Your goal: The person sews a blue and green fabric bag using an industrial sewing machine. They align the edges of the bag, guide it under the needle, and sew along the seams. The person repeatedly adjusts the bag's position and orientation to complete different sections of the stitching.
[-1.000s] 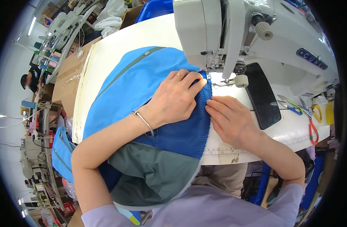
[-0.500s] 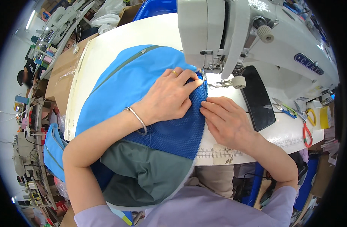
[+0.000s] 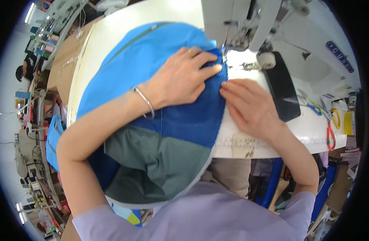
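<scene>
Left hand [image 3: 180, 77] on cloth [image 3: 188, 118] near sewing machine [image 3: 217, 18], grip unclear; right hand [image 3: 252, 106], grip pinching cloth edge.

Blue cloth panel [image 3: 120, 76]: smooth, matt. Mesh [image 3: 192, 120]: rough, textured. Bracelet [image 3: 144, 99]: polished metal. Phone [image 3: 284, 86]: glossy. Tabletop [image 3: 176, 13]: smooth, slight sheen.

Black phone [image 3: 283, 90] near red-handled scissors [image 3: 331, 137]; brown cardboard [image 3: 64, 66] left.

Blue-and-grey fabric [image 3: 132, 68] at a white sewing machine [image 3: 313, 36]
The left hand [image 3: 184, 76] rests on the fabric near the lit stitching area [image 3: 236, 59]; the right hand [image 3: 250, 106] touches the dark blue mesh's [image 3: 188, 120] edge. A flat black device [image 3: 285, 92] and red-handled scissors [image 3: 331, 136] lie rightward on the tabletop [image 3: 172, 12].
</scene>
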Available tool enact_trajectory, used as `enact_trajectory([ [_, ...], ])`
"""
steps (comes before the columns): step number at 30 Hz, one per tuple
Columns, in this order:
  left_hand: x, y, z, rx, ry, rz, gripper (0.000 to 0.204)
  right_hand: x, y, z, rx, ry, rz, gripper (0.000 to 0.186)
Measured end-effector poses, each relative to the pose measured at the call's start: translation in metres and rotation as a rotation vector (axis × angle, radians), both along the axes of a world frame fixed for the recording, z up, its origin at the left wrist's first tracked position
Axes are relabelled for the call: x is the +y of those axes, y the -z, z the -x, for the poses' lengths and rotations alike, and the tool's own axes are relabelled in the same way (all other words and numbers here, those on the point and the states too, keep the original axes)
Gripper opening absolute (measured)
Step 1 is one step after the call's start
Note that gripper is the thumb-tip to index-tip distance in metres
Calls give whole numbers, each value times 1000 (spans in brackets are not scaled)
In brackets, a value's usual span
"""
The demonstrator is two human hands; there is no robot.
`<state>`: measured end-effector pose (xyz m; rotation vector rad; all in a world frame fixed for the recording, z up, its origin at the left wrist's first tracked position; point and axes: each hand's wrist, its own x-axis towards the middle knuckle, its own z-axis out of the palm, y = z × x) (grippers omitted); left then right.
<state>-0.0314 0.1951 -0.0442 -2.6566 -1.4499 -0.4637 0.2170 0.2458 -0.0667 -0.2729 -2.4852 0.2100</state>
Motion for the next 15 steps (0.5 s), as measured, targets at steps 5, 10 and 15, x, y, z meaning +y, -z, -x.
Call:
enact_trajectory([
  [5,4,7,3,39,69,-113,50,-1,1,1,-6,7,8,28],
  [10,4,3,3,42,58,-74,49,9,-2,0,91,35,-15,23],
  [15,3,3,1,47,40,-48,48,35,-17,-2,250,379,149,21],
])
